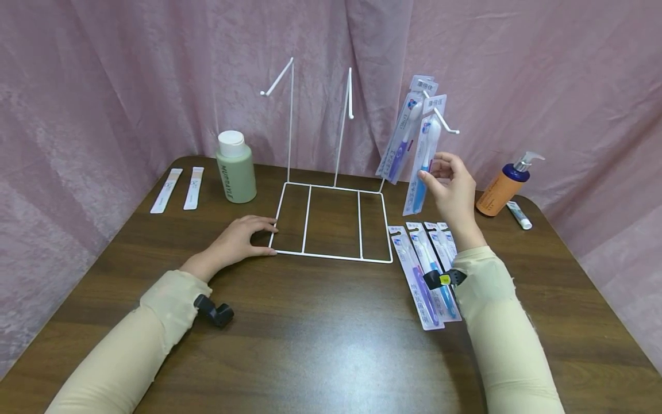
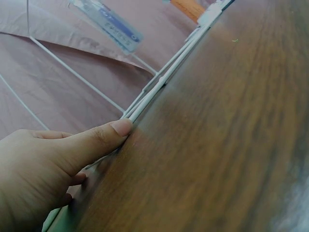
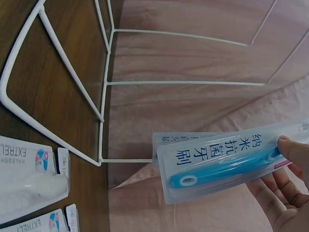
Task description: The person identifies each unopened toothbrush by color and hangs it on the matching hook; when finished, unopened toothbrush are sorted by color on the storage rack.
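A white wire display rack stands on the table with three upright hooked arms. My left hand rests at its front left corner, thumb tip on the wire and fingers by the left bar. My right hand pinches a packaged blue toothbrush between thumb and fingers, at the side of the pack. The top of this pack is at the right hook, whose tip sticks out in front. Behind it on the same hook hangs a packaged purple toothbrush, overlapping another pack.
Several packaged toothbrushes lie fanned below my right wrist. A green bottle and two white sachets are at the back left. An orange pump bottle and a small tube are at the back right, before a pink curtain.
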Available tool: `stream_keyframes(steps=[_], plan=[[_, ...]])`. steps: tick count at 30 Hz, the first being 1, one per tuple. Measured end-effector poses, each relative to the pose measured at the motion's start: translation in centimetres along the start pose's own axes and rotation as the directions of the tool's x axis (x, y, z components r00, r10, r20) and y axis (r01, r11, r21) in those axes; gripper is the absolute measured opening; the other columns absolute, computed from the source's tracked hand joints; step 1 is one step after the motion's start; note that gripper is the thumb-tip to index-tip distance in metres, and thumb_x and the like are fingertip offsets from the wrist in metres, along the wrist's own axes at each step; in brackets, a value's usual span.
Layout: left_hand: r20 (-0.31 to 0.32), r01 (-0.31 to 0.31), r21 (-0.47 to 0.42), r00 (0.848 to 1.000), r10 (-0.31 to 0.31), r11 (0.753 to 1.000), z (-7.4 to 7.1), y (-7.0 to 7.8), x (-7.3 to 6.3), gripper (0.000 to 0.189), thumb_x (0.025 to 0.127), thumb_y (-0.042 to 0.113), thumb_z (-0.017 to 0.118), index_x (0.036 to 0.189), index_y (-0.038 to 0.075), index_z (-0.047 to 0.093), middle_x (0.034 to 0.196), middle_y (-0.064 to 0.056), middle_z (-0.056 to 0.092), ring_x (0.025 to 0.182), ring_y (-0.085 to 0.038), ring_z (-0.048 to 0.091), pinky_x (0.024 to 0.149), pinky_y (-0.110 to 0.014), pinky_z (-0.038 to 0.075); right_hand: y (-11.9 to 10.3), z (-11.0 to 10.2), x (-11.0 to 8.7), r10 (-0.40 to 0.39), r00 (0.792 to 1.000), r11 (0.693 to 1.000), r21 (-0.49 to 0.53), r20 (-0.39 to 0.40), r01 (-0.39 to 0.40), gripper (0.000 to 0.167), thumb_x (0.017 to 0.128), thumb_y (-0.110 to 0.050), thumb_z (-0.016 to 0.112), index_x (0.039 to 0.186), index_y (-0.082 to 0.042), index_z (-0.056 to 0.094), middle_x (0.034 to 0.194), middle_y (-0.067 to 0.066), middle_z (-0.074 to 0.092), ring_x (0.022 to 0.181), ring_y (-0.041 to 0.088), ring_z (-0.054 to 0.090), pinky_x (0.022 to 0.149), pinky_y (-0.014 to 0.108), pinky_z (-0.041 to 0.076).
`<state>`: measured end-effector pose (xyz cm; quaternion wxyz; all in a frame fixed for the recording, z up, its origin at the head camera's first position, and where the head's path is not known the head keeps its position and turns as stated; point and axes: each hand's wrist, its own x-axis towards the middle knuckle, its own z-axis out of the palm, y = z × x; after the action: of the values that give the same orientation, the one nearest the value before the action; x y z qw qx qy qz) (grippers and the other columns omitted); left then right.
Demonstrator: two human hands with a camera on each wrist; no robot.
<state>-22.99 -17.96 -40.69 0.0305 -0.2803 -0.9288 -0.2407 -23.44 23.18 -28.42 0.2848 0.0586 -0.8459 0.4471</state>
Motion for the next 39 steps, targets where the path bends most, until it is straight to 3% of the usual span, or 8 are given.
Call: stream_keyframes(steps=[9, 15, 21, 29, 39], plan=[[-0.004, -0.006, 0.007, 1.0, 0.006, 1.0, 0.0, -0.1, 0.1, 0.052, 0.075, 0.036, 0.08, 0.118, 0.009, 0.067, 0.138, -0.012, 0.057, 0.13, -0.034, 0.047, 0.108, -0.059, 0.032, 0.3, 1.2, 1.2, 0.057, 0.998, 0.998, 0.022, -0.031, -0.056, 0.041, 0.086, -0.013, 0.071, 0.123, -0.001, 0.056, 0.099, 0.007, 0.063, 0.081, -0.005, 0.054, 0.074, 0.008, 0.05], [0.004, 0.002, 0.003, 1.0, -0.002, 1.0, -0.1, 0.0, 0.1, 0.053, 0.076, 0.037, 0.08, 0.118, 0.009, 0.067, 0.138, -0.012, 0.056, 0.131, -0.034, 0.047, 0.109, -0.059, 0.031, 0.4, 2.0, 2.0, 0.07, 0.996, 0.997, 0.025, -0.052, -0.069, 0.041, 0.087, -0.012, 0.071, 0.123, 0.0, 0.056, 0.102, 0.013, 0.065, 0.081, -0.004, 0.054, 0.075, 0.01, 0.051], [-0.005, -0.007, 0.011, 1.0, 0.007, 1.0, 0.0, -0.1, 0.0, 0.052, 0.076, 0.036, 0.08, 0.118, 0.009, 0.067, 0.138, -0.013, 0.056, 0.13, -0.035, 0.047, 0.108, -0.06, 0.032, 0.2, 2.9, 2.8, 0.078, 0.995, 0.997, 0.01, -0.06, -0.078, 0.042, 0.088, -0.013, 0.07, 0.124, 0.001, 0.056, 0.107, 0.018, 0.065, 0.084, 0.003, 0.055, 0.084, 0.02, 0.053], [-0.003, -0.003, 0.01, 1.0, 0.003, 1.0, 0.0, 0.0, -0.1, 0.051, 0.076, 0.036, 0.08, 0.118, 0.01, 0.067, 0.138, -0.012, 0.056, 0.131, -0.035, 0.047, 0.109, -0.059, 0.032, 0.3, 3.6, 3.7, 0.119, 0.991, 0.993, 0.004, -0.068, -0.119, 0.041, 0.087, -0.013, 0.071, 0.123, -0.001, 0.056, 0.105, 0.013, 0.063, 0.084, 0.003, 0.054, 0.083, 0.018, 0.052], [0.008, 0.011, 0.008, 1.0, -0.011, 1.0, -0.1, 0.2, -0.1, 0.051, 0.077, 0.035, 0.08, 0.119, 0.009, 0.066, 0.139, -0.012, 0.056, 0.131, -0.035, 0.046, 0.11, -0.059, 0.031, 0.6, 3.4, 4.5, 0.122, 0.992, 0.987, -0.103, -0.009, -0.123, 0.041, 0.087, -0.022, 0.071, 0.12, -0.002, 0.059, 0.103, 0.015, 0.067, 0.081, 0.002, 0.057, 0.081, 0.019, 0.052]])
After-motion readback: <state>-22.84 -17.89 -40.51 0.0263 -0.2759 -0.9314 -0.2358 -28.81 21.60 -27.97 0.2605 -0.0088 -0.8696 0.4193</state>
